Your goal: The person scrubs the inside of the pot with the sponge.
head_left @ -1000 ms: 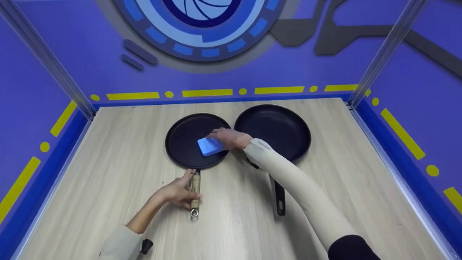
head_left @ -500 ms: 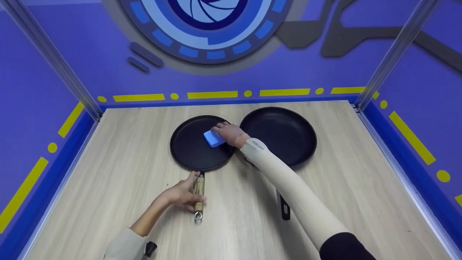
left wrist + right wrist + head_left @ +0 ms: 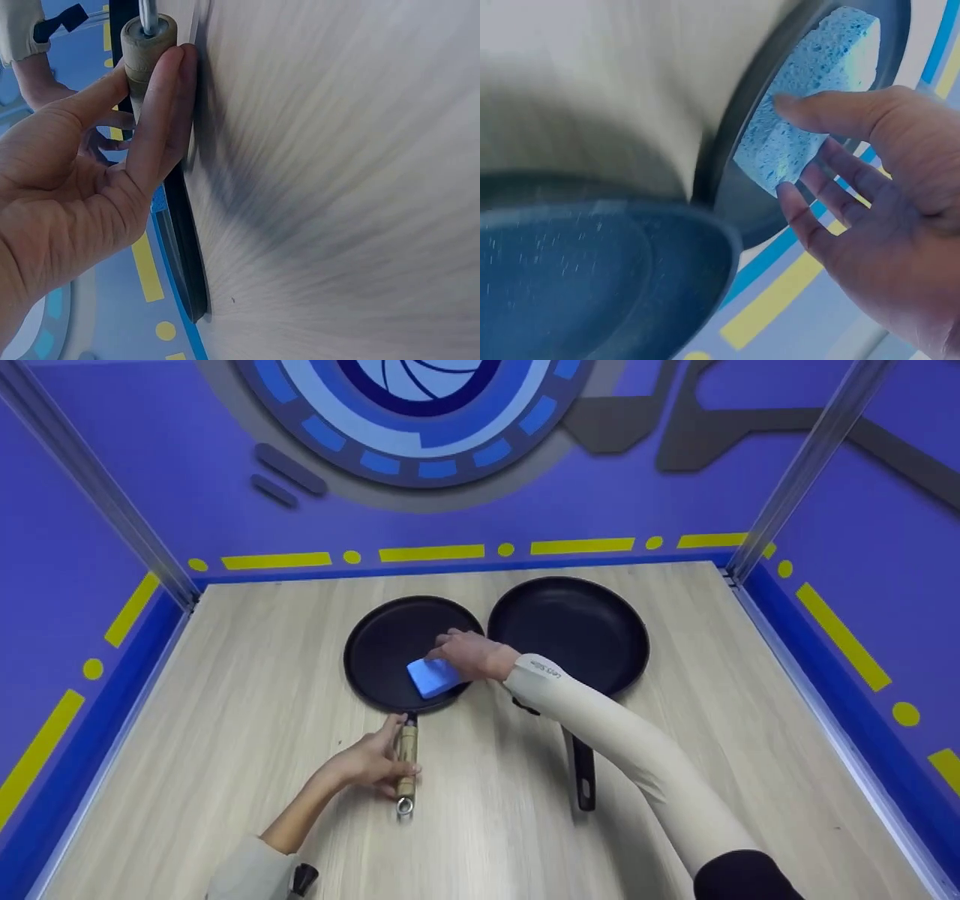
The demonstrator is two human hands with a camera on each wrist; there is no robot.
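Note:
A flat black pan point(image 3: 382, 649) lies on the table with its wooden handle point(image 3: 406, 750) pointing toward me. My left hand point(image 3: 371, 757) holds that handle from the left; in the left wrist view the thumb and fingers point(image 3: 161, 112) sit on either side of the handle's ringed end. A blue sponge point(image 3: 431, 678) rests on the pan's surface, toward its lower right. My right hand point(image 3: 471, 655) grips the sponge, and the right wrist view shows the thumb on one face and fingertips along the opposite side, with the porous texture plain to see.
A larger, deeper black frying pan point(image 3: 570, 622) stands just right of the flat pan, its black handle point(image 3: 583, 772) pointing toward me and partly behind my right sleeve. Blue patterned panels point(image 3: 480, 525) enclose the wooden table point(image 3: 255, 660) at the back and both sides.
My right hand has moved the sponge a little up and right on the pan, then back down and left toward the near rim. The left hand keeps its hold; the whole view shifted slightly.

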